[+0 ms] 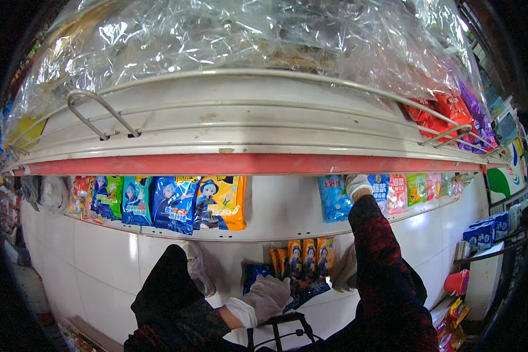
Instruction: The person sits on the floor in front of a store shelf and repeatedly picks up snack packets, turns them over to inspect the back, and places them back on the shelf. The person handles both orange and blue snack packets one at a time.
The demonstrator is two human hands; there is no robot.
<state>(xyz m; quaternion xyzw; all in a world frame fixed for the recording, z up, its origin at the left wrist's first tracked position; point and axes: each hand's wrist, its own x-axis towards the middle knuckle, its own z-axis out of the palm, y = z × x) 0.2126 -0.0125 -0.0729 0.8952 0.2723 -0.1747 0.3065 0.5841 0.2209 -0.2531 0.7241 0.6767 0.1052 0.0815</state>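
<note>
My left hand (270,297), in a pale glove, is low in front of me over dark blue snack bags (306,292). Its fingers curl toward them, but whether they grip a bag is hidden. Orange snack bags (309,259) stand upright just beyond it. My right hand (359,185), gloved too, reaches to the lower shelf beside a light blue snack bag (335,204). The upper shelf's red edge covers its fingers, so what they hold does not show. Left of it on that shelf are a yellow-orange bag (220,202) and a dark blue bag (174,204).
The upper shelf's red front strip (242,164) crosses the view, with a wire rail (264,71) and crinkled clear plastic (229,35) above. A metal hook (101,112) juts up at left. A black metal frame (284,328) stands below my left hand; a red bucket (456,282) is at right.
</note>
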